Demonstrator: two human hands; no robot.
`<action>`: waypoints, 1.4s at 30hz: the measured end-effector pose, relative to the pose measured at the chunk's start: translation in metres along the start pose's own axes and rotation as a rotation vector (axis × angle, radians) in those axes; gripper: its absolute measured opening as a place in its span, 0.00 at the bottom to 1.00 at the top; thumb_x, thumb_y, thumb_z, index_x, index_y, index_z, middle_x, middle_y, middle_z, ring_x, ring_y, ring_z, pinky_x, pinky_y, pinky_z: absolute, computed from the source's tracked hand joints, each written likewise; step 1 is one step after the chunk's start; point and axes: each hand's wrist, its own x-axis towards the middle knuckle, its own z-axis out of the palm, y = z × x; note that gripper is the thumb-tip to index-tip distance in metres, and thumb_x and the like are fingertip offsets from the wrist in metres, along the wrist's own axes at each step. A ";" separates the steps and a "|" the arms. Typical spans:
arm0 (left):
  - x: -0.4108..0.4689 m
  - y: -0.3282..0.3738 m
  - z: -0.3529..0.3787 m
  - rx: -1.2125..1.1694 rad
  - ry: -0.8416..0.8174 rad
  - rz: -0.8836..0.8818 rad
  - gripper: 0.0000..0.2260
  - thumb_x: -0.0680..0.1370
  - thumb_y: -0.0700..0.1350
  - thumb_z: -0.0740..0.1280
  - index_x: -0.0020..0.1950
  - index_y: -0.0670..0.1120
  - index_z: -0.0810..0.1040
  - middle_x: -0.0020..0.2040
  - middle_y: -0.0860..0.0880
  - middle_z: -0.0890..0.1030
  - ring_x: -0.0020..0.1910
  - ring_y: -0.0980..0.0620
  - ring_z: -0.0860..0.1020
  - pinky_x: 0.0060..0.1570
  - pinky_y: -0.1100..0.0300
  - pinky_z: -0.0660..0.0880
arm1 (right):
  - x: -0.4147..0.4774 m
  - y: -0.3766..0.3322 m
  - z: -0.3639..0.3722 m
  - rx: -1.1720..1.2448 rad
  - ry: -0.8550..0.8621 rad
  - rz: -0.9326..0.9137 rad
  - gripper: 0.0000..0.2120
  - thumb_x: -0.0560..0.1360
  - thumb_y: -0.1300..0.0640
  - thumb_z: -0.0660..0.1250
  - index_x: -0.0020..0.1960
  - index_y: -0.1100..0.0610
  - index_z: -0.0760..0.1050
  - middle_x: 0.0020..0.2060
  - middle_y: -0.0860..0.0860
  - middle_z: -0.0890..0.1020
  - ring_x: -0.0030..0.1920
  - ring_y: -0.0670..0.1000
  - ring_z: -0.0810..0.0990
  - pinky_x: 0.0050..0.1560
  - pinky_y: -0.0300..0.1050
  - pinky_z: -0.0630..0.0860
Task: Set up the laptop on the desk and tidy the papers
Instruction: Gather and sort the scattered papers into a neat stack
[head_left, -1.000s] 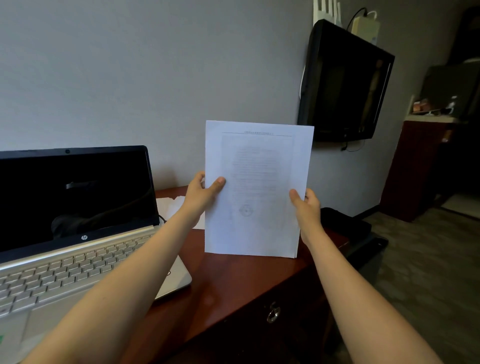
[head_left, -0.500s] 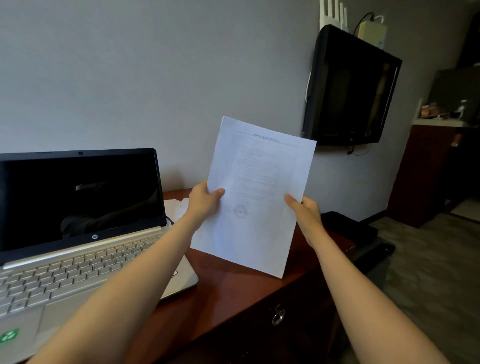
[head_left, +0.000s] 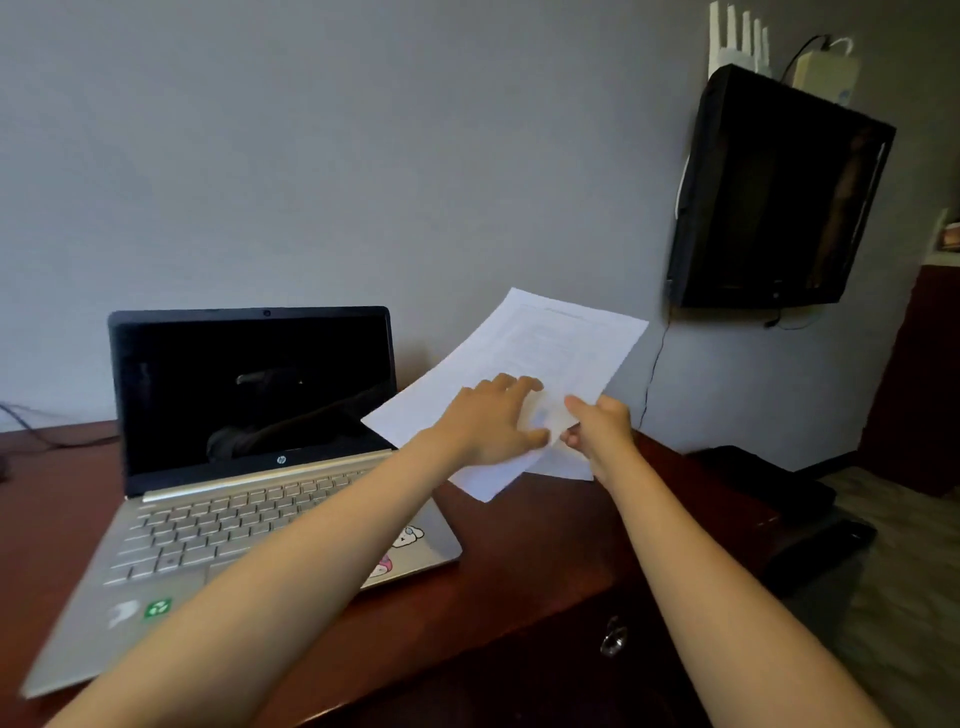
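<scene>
**Desk set-up: laptop placed, papers not yet settled**

1. Cable (head_left: 36, 434), at 9 o'clock in the view. It trails over the back of the desk (head_left: 519, 566).
2. HP laptop (head_left: 249, 447), at 8 o'clock. It stands on the desk with its lid open, its screen dark and stickers on the palm rest. Judged placed; whether it is switched on cannot be told.
3. Left hand (head_left: 488, 423), near centre. The fingers are spread and lie fairly straight across the upper face of the sheet. Motion blur hides whether the thumb is tucked under the paper.
4. Printed sheet (head_left: 550, 348), at 1 o'clock from the left hand. This is the task's paper. It is held off the desk and tilted, just right of the laptop screen, with its far corner up towards the wall.
5. Second paper (head_left: 574, 469), at 6 o'clock from the sheet. It is white, lies on the desk and is mostly covered.
6. Right hand (head_left: 602, 428), at 3 o'clock from the left hand. The thumb on top and the curled fingers below pinch the sheet's near edge.
7. Drawer pull (head_left: 613, 636), at 5 o'clock.
8. Wall-mounted television (head_left: 774, 192), at 2 o'clock, with a white router (head_left: 737, 41) on top of it.

Status, as judged: the laptop half of the task is done. Left to do: lay the sheet down, square it with the second paper, and let go.
</scene>
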 end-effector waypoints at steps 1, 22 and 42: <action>-0.003 0.002 0.001 0.016 -0.014 -0.001 0.27 0.76 0.58 0.62 0.72 0.52 0.61 0.71 0.48 0.66 0.67 0.46 0.68 0.64 0.51 0.64 | -0.003 0.000 0.006 0.035 -0.022 0.009 0.07 0.78 0.66 0.60 0.54 0.61 0.73 0.37 0.56 0.77 0.23 0.48 0.74 0.19 0.33 0.69; -0.149 -0.117 -0.073 0.631 0.352 0.271 0.07 0.65 0.38 0.72 0.39 0.49 0.85 0.40 0.51 0.85 0.40 0.48 0.84 0.39 0.57 0.80 | -0.048 0.007 0.078 0.064 -0.390 0.171 0.05 0.75 0.68 0.63 0.51 0.62 0.71 0.40 0.58 0.78 0.20 0.47 0.78 0.20 0.33 0.70; -0.391 -0.207 -0.143 0.774 0.612 -0.367 0.08 0.66 0.34 0.69 0.35 0.45 0.85 0.38 0.48 0.85 0.39 0.44 0.84 0.38 0.50 0.80 | -0.207 0.028 0.244 -0.287 -1.155 0.145 0.12 0.72 0.69 0.64 0.54 0.59 0.74 0.30 0.52 0.83 0.21 0.46 0.75 0.20 0.34 0.66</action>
